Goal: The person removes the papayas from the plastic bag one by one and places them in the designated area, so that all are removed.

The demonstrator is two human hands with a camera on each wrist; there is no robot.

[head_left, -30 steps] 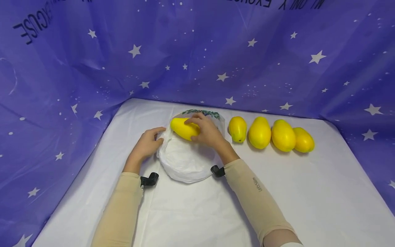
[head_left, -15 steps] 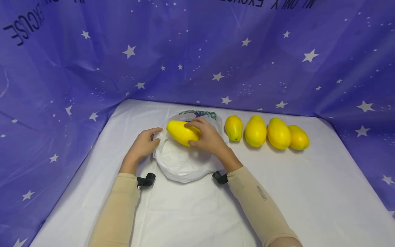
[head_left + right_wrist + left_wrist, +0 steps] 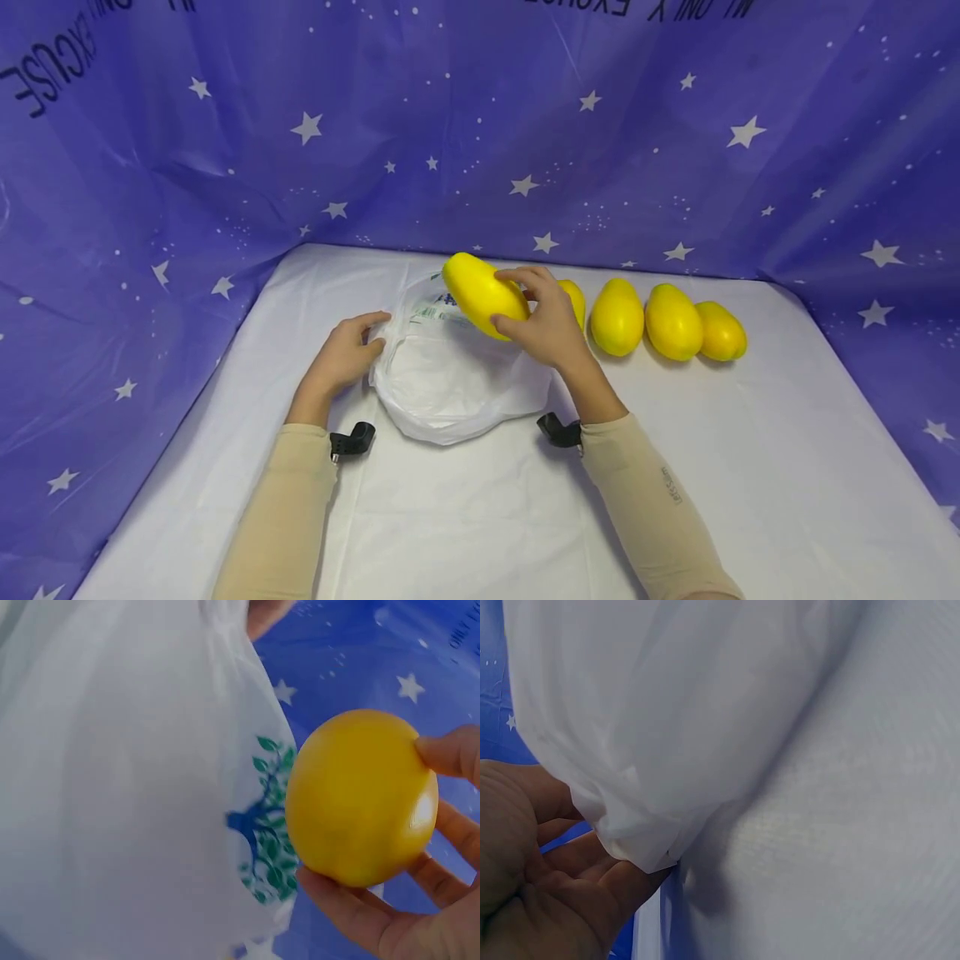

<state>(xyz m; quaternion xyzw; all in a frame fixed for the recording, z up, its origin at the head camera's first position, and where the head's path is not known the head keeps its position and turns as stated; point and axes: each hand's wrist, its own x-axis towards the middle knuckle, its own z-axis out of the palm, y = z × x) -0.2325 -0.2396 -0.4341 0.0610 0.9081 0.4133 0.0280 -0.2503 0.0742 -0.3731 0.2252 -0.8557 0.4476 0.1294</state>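
Note:
My right hand [image 3: 553, 321] grips a yellow papaya [image 3: 480, 293] between thumb and fingers. It is tilted and raised over the back right of a white plastic bag [image 3: 450, 427]. In the right wrist view this papaya [image 3: 360, 799] appears end-on beside the bag's green and blue tree print [image 3: 270, 825]. At the bag's left rim, my left hand [image 3: 347, 354] holds the thin plastic with bent fingers and thumb. In the left wrist view, part of that left hand [image 3: 562, 877] lies behind a fold of the bag, so its fingertips are hidden.
Several more papayas [image 3: 617, 318] stand in a row right of the bag; the leftmost one [image 3: 573, 304] is partly covered by my right hand. A white cloth [image 3: 465, 517] covers the table. A purple star-patterned curtain [image 3: 450, 108] hangs behind and at both sides.
My right hand has lifted the papaya from low over the bag's opening, up and to the right. The left hand stays at the bag's rim. The head view has shifted slightly.

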